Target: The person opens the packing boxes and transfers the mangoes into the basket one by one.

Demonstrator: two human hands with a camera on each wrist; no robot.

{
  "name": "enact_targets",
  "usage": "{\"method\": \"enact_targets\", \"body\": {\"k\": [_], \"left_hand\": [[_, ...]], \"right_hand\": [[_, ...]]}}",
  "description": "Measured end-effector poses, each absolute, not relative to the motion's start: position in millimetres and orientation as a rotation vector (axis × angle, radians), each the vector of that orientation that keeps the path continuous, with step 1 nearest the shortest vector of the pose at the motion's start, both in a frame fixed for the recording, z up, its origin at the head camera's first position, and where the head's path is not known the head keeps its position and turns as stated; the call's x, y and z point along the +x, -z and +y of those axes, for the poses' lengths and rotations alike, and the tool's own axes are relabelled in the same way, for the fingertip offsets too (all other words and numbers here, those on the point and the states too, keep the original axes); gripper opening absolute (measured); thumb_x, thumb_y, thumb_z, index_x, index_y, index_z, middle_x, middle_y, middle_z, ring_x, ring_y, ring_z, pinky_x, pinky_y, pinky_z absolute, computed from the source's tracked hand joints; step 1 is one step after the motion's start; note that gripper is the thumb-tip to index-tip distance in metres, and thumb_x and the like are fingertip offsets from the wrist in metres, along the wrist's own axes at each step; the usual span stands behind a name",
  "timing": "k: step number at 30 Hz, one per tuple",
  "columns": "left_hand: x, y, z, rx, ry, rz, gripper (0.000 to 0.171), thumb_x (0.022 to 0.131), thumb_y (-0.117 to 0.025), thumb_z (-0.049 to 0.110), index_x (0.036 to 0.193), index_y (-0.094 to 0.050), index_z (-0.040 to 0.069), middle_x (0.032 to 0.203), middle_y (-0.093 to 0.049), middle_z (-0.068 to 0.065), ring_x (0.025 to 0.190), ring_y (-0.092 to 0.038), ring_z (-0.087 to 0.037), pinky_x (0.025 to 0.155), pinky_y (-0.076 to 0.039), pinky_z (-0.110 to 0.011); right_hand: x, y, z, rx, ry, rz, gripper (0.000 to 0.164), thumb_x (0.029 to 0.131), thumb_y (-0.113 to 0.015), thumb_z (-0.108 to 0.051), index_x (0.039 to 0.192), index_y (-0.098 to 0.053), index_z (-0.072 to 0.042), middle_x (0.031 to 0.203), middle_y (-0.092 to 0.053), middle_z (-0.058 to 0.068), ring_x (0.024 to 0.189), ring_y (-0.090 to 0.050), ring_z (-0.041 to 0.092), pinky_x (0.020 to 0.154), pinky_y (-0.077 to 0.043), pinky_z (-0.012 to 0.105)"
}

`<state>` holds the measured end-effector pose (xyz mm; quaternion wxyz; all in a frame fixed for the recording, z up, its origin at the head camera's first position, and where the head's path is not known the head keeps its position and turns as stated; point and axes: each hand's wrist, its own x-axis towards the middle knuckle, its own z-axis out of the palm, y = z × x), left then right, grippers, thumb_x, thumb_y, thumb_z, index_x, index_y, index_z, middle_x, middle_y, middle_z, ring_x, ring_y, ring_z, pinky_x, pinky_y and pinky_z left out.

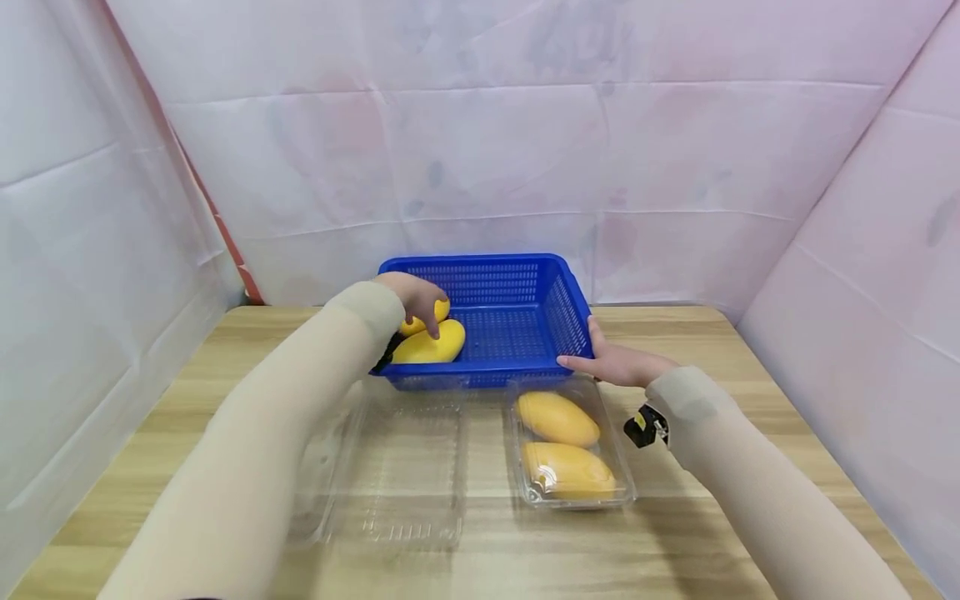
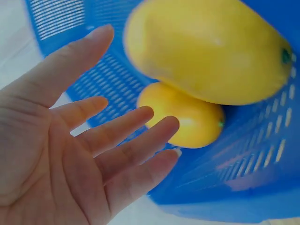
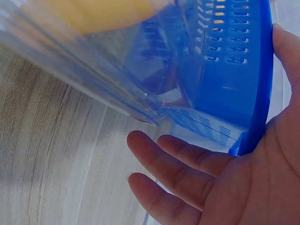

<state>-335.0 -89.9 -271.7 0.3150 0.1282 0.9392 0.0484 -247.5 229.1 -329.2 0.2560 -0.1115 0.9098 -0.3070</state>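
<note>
Over the left end of a blue plastic basket [image 1: 495, 333], my left hand [image 1: 416, 296] reaches down with its fingers spread and holds nothing. Beneath it lie two yellow mangoes, a nearer mango [image 1: 431, 343] and a farther mango [image 1: 437, 311] partly hidden by the hand. In the left wrist view the fingertips overlap the smaller-looking mango [image 2: 192, 117], and the palm shows bare. My right hand [image 1: 626, 362] rests against the basket's near right corner, thumb at the front rim. The right wrist view shows its other fingers loosely extended outside the wall.
A clear plastic box [image 1: 626, 492] with two orange-yellow mangoes [image 1: 567, 471] stands in front of the basket, on the right. Left of it sits an open clear container [image 1: 405, 492], its lid side partly behind my left sleeve. White cloth walls [image 1: 487, 150] enclose the wooden table [image 1: 675, 542].
</note>
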Motion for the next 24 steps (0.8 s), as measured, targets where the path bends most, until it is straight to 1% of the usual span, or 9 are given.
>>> {"method": "enact_targets", "body": {"k": [2, 4, 9, 13, 17, 20, 24], "left_hand": [[-335, 266, -91, 0.391, -0.199, 2.486, 0.075, 0.086, -0.066, 0.032, 0.148, -0.026, 0.020, 0.152, -0.023, -0.009, 0.119, -0.049, -0.031, 0.092, -0.044, -0.043], [-335, 261, -92, 0.495, -0.196, 2.530, 0.073, 0.089, -0.063, 0.032, 0.149, -0.024, 0.016, 0.151, -0.025, -0.010, 0.121, -0.046, -0.030, 0.095, -0.042, -0.043], [-322, 252, -99, 0.685, -0.352, 2.661, 0.065, 0.091, -0.060, 0.029, 0.146, -0.030, 0.012, 0.137, -0.045, -0.013, 0.123, -0.044, -0.026, 0.099, -0.037, -0.042], [-293, 243, -107, 0.787, -0.562, 2.729, 0.056, 0.092, -0.060, 0.026, 0.141, -0.039, 0.011, 0.124, -0.057, -0.011, 0.112, -0.054, -0.023, 0.092, -0.044, -0.039], [-257, 248, -104, 0.932, -0.711, 2.747, 0.044, 0.092, -0.059, 0.022, 0.132, -0.050, 0.008, 0.110, -0.064, -0.007, 0.098, -0.062, -0.021, 0.083, -0.049, -0.033], [-230, 257, -95, 1.071, -0.808, 2.704, 0.037, 0.091, -0.061, 0.020, 0.125, -0.057, 0.006, 0.099, -0.066, -0.002, 0.090, -0.064, -0.016, 0.078, -0.050, -0.027], [-199, 270, -78, 1.197, -0.913, 2.574, 0.033, 0.090, -0.063, 0.018, 0.120, -0.060, 0.007, 0.092, -0.065, 0.003, 0.081, -0.063, -0.007, 0.073, -0.049, -0.020]], "right_hand": [[-248, 329, 231, -0.297, 0.812, 2.474, 0.108, 0.090, -0.042, -0.062, 0.136, 0.033, 0.001, 0.146, 0.021, 0.030, 0.136, 0.001, 0.045, 0.105, -0.010, 0.060], [-248, 329, 232, -0.300, 0.797, 2.472, 0.108, 0.090, -0.041, -0.062, 0.136, 0.033, 0.002, 0.145, 0.022, 0.030, 0.135, 0.002, 0.046, 0.105, -0.009, 0.060], [-249, 328, 232, -0.317, 0.794, 2.453, 0.108, 0.090, -0.041, -0.061, 0.135, 0.033, 0.003, 0.144, 0.024, 0.031, 0.135, 0.001, 0.048, 0.105, -0.011, 0.061], [-252, 327, 235, -0.331, 0.793, 2.453, 0.107, 0.091, -0.040, -0.061, 0.135, 0.034, 0.002, 0.144, 0.025, 0.031, 0.134, 0.002, 0.049, 0.104, -0.010, 0.062], [-252, 323, 244, -0.325, 0.786, 2.465, 0.106, 0.091, -0.040, -0.060, 0.135, 0.033, 0.003, 0.144, 0.025, 0.032, 0.133, 0.003, 0.050, 0.103, -0.009, 0.063], [-248, 321, 251, -0.312, 0.773, 2.486, 0.106, 0.091, -0.040, -0.060, 0.136, 0.031, 0.004, 0.144, 0.023, 0.032, 0.133, 0.002, 0.051, 0.103, -0.009, 0.064], [-245, 320, 260, -0.306, 0.758, 2.535, 0.105, 0.092, -0.041, -0.059, 0.137, 0.028, 0.005, 0.145, 0.018, 0.034, 0.132, 0.000, 0.053, 0.102, -0.011, 0.065]]}}
